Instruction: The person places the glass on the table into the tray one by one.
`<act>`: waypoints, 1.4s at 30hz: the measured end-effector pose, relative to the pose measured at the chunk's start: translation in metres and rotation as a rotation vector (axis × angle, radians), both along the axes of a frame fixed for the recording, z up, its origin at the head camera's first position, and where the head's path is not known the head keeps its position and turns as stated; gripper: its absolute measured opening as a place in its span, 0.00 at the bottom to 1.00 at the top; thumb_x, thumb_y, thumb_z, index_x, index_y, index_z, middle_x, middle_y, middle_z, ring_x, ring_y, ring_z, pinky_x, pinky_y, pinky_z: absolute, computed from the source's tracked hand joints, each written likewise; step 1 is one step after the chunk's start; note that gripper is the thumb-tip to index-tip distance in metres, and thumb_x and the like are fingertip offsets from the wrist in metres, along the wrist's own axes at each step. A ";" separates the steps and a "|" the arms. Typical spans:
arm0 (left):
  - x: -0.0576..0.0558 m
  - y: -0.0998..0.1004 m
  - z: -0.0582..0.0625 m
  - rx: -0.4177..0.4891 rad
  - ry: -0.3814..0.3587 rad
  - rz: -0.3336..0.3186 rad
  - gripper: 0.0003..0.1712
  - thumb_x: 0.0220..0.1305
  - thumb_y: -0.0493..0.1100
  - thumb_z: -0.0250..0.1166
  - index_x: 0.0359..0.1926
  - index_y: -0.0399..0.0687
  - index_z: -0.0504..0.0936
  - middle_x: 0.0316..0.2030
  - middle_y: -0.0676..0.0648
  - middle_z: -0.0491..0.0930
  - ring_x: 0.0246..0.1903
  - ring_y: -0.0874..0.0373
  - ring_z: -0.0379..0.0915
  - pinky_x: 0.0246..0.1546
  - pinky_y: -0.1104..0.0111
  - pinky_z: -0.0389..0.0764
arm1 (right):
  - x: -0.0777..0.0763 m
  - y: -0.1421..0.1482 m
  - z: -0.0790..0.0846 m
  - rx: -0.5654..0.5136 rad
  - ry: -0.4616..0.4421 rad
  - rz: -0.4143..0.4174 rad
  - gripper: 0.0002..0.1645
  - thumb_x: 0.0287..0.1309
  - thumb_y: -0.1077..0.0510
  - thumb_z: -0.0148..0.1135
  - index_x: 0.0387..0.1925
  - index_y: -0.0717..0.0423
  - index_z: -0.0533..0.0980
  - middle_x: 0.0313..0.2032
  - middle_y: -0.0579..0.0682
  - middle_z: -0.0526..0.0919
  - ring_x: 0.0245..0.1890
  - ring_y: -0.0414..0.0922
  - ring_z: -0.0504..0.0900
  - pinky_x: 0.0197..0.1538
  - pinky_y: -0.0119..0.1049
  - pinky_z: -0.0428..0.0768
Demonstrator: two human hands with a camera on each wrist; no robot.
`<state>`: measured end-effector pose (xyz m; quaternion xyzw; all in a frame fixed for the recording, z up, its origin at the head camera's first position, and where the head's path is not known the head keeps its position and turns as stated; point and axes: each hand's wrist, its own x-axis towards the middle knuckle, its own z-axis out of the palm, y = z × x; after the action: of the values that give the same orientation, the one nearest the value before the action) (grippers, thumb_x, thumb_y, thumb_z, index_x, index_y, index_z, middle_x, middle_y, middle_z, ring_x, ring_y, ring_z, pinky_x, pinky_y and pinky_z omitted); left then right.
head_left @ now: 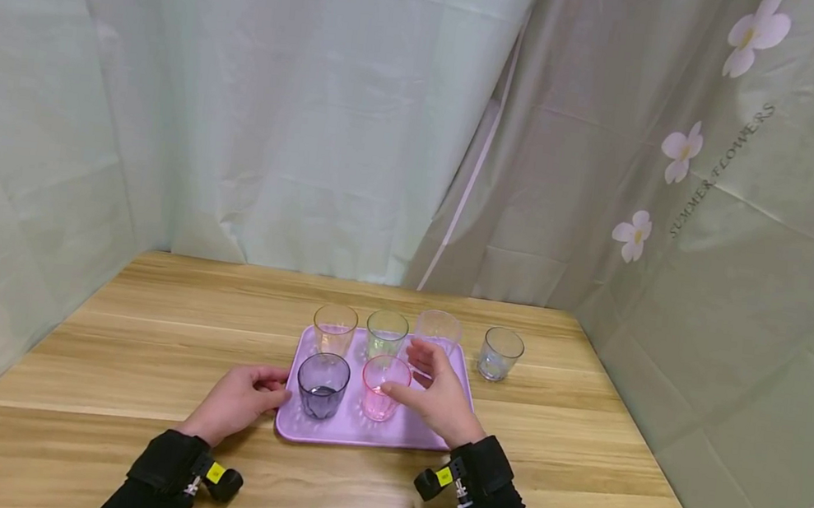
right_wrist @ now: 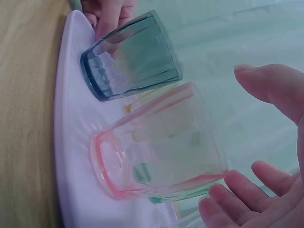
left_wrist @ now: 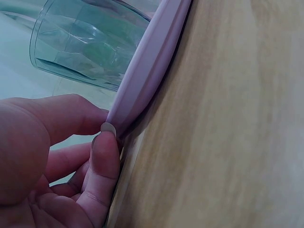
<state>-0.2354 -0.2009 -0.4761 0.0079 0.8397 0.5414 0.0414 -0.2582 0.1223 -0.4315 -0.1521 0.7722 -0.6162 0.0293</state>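
Note:
A purple tray (head_left: 399, 435) lies on the table with several tumblers on it. My left hand (head_left: 237, 398) is at its left edge; in the left wrist view, thumb and bent forefinger pinch the tray's rim (left_wrist: 147, 71). Around the pink glass (head_left: 378, 404), at the front of the tray, my right hand (head_left: 440, 398) stands with thumb and fingers spread. The right wrist view shows the thumb (right_wrist: 268, 85) clear of this glass and the fingertips close to its rim; contact is unclear. Left of the pink glass is a dark grey-purple glass (head_left: 321, 394).
Behind stand a yellow glass (head_left: 334, 331), a green glass (head_left: 387, 335) and a pale glass (head_left: 444, 328), partly hidden by my right hand. One bluish glass (head_left: 498, 359) is on the wooden table (head_left: 563, 469), right of the tray. Curtains (head_left: 332, 114) close off the back and sides.

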 end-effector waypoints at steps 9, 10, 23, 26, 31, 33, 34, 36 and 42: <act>0.001 0.000 0.000 -0.004 -0.004 0.001 0.28 0.72 0.35 0.71 0.68 0.24 0.79 0.45 0.40 0.88 0.42 0.57 0.83 0.40 0.71 0.90 | 0.000 0.007 0.006 -0.024 0.010 -0.003 0.53 0.59 0.61 0.80 0.79 0.68 0.62 0.74 0.72 0.71 0.78 0.67 0.70 0.82 0.64 0.67; 0.001 0.000 0.000 -0.001 -0.004 0.002 0.28 0.72 0.34 0.71 0.68 0.24 0.79 0.45 0.40 0.88 0.42 0.57 0.83 0.40 0.71 0.90 | 0.000 0.008 0.006 -0.029 0.009 -0.002 0.53 0.59 0.62 0.80 0.79 0.68 0.62 0.74 0.72 0.71 0.78 0.67 0.69 0.82 0.64 0.67; 0.000 0.000 -0.001 -0.002 0.003 0.000 0.29 0.72 0.35 0.71 0.68 0.22 0.78 0.46 0.39 0.88 0.42 0.58 0.83 0.40 0.69 0.90 | 0.000 0.021 0.018 -0.038 0.006 -0.011 0.51 0.62 0.59 0.80 0.79 0.66 0.63 0.75 0.71 0.71 0.79 0.67 0.68 0.83 0.62 0.67; 0.000 0.000 -0.001 -0.002 0.005 -0.001 0.29 0.72 0.35 0.71 0.68 0.22 0.78 0.47 0.39 0.89 0.42 0.58 0.83 0.40 0.69 0.90 | 0.001 0.025 0.021 -0.038 0.012 -0.021 0.51 0.62 0.59 0.80 0.79 0.65 0.64 0.75 0.70 0.71 0.79 0.67 0.68 0.82 0.62 0.68; -0.001 0.000 -0.001 -0.003 0.005 -0.001 0.29 0.72 0.35 0.71 0.68 0.22 0.78 0.47 0.39 0.89 0.43 0.58 0.84 0.41 0.68 0.91 | 0.000 0.031 0.027 -0.046 0.029 -0.034 0.51 0.62 0.62 0.79 0.79 0.68 0.62 0.76 0.70 0.70 0.79 0.67 0.68 0.83 0.62 0.67; -0.001 0.000 -0.001 -0.004 0.005 -0.002 0.29 0.72 0.35 0.71 0.68 0.22 0.78 0.47 0.38 0.89 0.43 0.58 0.84 0.41 0.68 0.91 | -0.002 0.034 0.028 -0.049 0.037 -0.044 0.50 0.62 0.63 0.78 0.79 0.68 0.62 0.77 0.69 0.70 0.79 0.67 0.68 0.83 0.61 0.68; -0.001 0.000 -0.001 -0.005 0.005 -0.002 0.29 0.72 0.35 0.71 0.68 0.22 0.78 0.47 0.38 0.89 0.43 0.57 0.84 0.41 0.68 0.91 | -0.002 0.036 0.030 -0.047 0.042 -0.051 0.50 0.62 0.63 0.78 0.79 0.68 0.62 0.76 0.69 0.70 0.79 0.67 0.68 0.83 0.61 0.68; -0.001 -0.001 -0.001 -0.006 0.004 -0.001 0.29 0.72 0.35 0.71 0.68 0.22 0.78 0.47 0.38 0.89 0.43 0.57 0.84 0.41 0.68 0.91 | -0.003 0.040 0.032 -0.047 0.044 -0.065 0.48 0.62 0.64 0.77 0.78 0.67 0.63 0.77 0.68 0.70 0.79 0.67 0.68 0.83 0.61 0.68; -0.001 0.000 0.000 -0.008 0.000 0.000 0.29 0.73 0.35 0.70 0.68 0.22 0.78 0.47 0.39 0.88 0.43 0.57 0.84 0.41 0.67 0.91 | -0.007 0.051 0.038 -0.049 0.028 -0.090 0.47 0.65 0.65 0.75 0.79 0.66 0.62 0.78 0.68 0.67 0.81 0.66 0.66 0.84 0.60 0.66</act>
<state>-0.2363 -0.2013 -0.4760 0.0078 0.8418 0.5382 0.0415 -0.2653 0.1729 -0.3932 -0.1265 0.7633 -0.6334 -0.0131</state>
